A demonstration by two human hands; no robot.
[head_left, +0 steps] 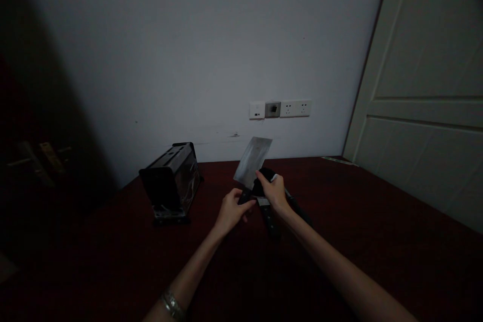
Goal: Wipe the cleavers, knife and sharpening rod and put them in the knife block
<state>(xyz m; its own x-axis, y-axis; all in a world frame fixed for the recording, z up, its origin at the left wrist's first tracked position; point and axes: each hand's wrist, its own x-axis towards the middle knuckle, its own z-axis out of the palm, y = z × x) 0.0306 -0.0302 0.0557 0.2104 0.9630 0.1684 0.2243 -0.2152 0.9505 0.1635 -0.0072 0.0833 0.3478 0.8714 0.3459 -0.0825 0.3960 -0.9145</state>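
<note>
Cleaver (252, 163): tilted above mid-table (219, 173), apparently mid-handling, unfinished.
Left hand (233, 206): fingers pinching its handle.
Right hand (274, 191): thumb at cleaver; I cannot tell the other fingers.
Riveted black handle (269, 221): nearer, unheld.

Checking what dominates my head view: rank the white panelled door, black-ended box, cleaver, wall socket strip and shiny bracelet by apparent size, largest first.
1. White panelled door
2. Black-ended box
3. Cleaver and wall socket strip: too alike to rank
4. Shiny bracelet, despite being closer to the camera
</note>
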